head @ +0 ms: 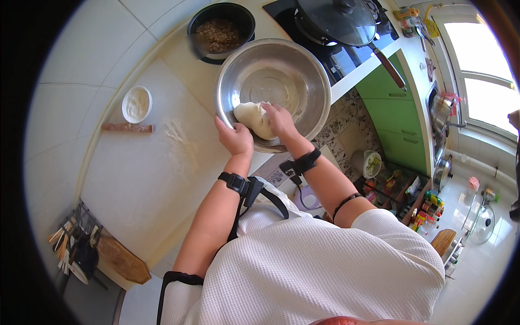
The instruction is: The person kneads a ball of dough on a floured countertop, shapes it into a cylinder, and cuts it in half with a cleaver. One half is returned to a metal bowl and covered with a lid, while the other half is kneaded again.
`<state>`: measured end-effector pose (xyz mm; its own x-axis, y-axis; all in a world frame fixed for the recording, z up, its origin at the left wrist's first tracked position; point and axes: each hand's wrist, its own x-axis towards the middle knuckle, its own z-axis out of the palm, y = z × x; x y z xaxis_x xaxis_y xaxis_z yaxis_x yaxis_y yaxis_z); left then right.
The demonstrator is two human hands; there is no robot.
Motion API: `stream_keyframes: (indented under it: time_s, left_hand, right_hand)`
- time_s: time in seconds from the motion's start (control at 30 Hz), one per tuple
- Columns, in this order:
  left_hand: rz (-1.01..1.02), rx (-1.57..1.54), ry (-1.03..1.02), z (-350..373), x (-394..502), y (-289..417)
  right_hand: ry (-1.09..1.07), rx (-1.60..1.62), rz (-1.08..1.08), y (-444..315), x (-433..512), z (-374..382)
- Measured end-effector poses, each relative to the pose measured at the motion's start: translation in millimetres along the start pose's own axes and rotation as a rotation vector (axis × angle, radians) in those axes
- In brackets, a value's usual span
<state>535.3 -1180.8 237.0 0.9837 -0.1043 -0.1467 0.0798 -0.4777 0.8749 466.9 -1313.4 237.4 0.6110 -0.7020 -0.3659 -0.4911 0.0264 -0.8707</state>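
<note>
A wide stainless steel basin (313, 77) is at the counter's front edge, tilted towards me. Inside, a lump of white dough (252, 118) rests against the near left wall. My left hand (236, 139) grips the basin's near left rim, thumb over the edge and fingers partly hidden along the outside. With fingers curled over the dough's right side, my right hand (279, 120) holds it; some fingertips are hidden. Thin dough residue marks the basin floor.
On the floured worktop (134, 174) lie a wooden rolling pin (128, 128) and a white bowl of flour (137, 105). Behind the basin stands a black pot of brown minced filling (219, 34). A lidded pan (337, 20) sits on the gas hob, its handle (389, 68) jutting past the counter edge.
</note>
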Motion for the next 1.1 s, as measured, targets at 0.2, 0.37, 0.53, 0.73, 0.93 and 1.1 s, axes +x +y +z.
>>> stream_keyframes:
  time_s: [0.2, 0.37, 0.53, 0.73, 0.93, 1.1]
  left_hand:
    - [-0.037, -0.05, 0.014, 2.7, -0.4, -4.2]
    - [-0.03, -0.048, 0.019, 2.5, -1.1, -5.0]
    - [-0.019, -0.128, -0.002, 0.6, -2.0, -6.0]
    - [-0.021, -0.196, -0.066, -9.8, 0.7, 4.2]
    - [-0.067, -0.195, -0.121, -16.5, 2.1, 2.0]
    - [-0.064, -0.363, -0.08, -32.3, 12.7, -1.0]
  right_hand:
    - [-0.213, 0.025, 0.405, -17.0, 18.7, 5.6]
    - [-0.291, 0.303, 0.587, -28.9, 33.2, 6.5]
    - [-0.516, 0.384, 0.675, -24.7, 45.8, -4.0]
    - [-0.324, 0.762, 0.476, -36.7, 56.8, -68.6]
    - [-0.858, 1.774, 0.374, -29.7, 13.1, -75.9]
    - [-0.506, 1.443, 0.248, -32.6, -24.6, -57.3]
